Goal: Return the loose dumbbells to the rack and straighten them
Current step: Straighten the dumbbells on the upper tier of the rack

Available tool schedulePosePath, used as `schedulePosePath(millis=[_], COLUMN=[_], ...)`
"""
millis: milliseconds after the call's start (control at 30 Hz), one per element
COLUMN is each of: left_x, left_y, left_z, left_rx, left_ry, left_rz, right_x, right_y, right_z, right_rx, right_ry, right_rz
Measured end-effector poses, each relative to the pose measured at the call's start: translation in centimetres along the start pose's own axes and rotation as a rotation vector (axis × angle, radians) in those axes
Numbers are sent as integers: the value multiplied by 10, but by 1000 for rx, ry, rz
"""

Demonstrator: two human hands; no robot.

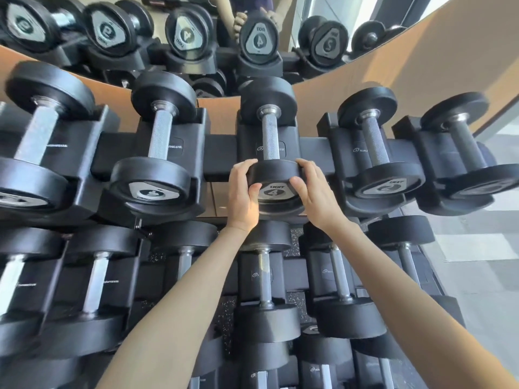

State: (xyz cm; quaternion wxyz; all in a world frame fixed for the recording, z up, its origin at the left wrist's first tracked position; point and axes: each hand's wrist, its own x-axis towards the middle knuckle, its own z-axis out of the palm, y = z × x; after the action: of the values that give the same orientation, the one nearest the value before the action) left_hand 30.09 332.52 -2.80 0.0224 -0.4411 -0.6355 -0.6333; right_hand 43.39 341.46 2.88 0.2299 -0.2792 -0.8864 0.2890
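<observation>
the left grip (243,192) and the right grip (317,192) both grasp the near head of the dumbbell marked 4 (271,141), fingers curled over its rim from either side, thumbs on its face. it lies in its cradle on the top tier of the rack (222,153), between a neighbour dumbbell (158,141) on the left and a dumbbell marked 2 (375,147) on the right. a mirror (196,29) stands behind the row.

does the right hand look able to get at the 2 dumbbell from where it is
Likely yes, once it lets go. The right hand now grips the 4 dumbbell. The 2 dumbbell lies just to its right, with a bare handle and nothing between them.
</observation>
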Motion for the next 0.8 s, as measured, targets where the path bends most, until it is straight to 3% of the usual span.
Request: schedulePosePath(millis=[200,333,533,633,800], left_x=[3,2,-57,-97,-162], left_y=[29,52,105,133,163], left_z=[-27,-65,-126,-146,-166], left_rx=[234,635,967,1023,1108], left_ry=[-264,-434,-390,-331,-376], left_rz=[-64,-62,58,39,-32], right_x=[-8,-27,-96,-133,-190], right_y=[-21,-45,-71,-81,-93], right_z=[-18,-38,-40,-33,-22], right_rx=[-281,-603,-598,-564,-526], right_ry=[-42,-48,91,82,-8], right_rz=[123,21,-114,-163,-202])
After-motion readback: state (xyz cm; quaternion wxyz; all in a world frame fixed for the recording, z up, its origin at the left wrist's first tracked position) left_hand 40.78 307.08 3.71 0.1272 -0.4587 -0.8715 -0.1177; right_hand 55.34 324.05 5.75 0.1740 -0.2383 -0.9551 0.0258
